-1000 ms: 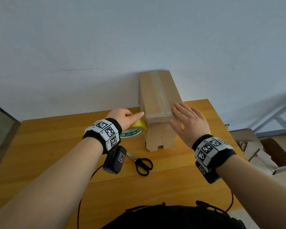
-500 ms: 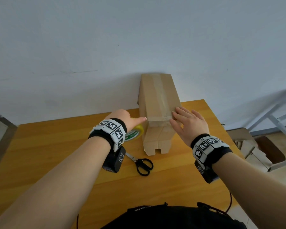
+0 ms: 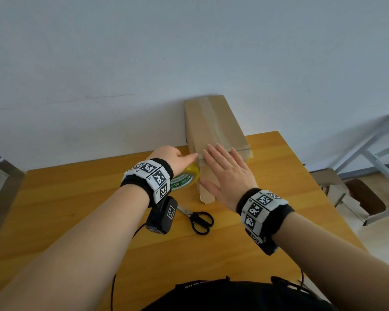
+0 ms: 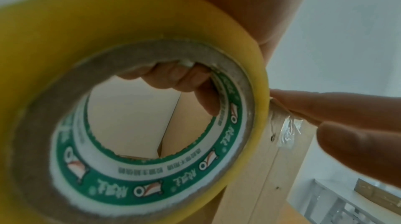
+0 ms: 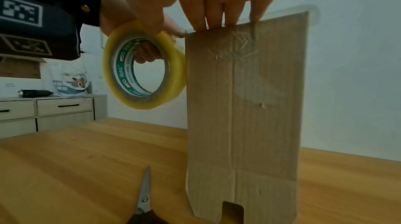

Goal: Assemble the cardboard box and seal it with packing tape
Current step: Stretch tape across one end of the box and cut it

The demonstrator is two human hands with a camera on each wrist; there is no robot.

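A tall brown cardboard box stands upright at the table's far edge, with clear tape running along its top. My left hand grips a yellow packing tape roll beside the box's left side, fingers curled through the core. Its index finger points at the box's near top corner. My right hand lies flat over the near top edge, fingers straight and thumb on the front face. In the right wrist view, wrinkled clear tape runs down the box front beside the roll.
Black-handled scissors lie on the wooden table just in front of the box. Loose cardboard pieces and a metal frame sit on the floor past the table's right edge. A drawer cabinet stands to the left.
My right hand has slid left across the box's near top edge, from the right corner toward the left one. The left hand stays beside the box with the roll.
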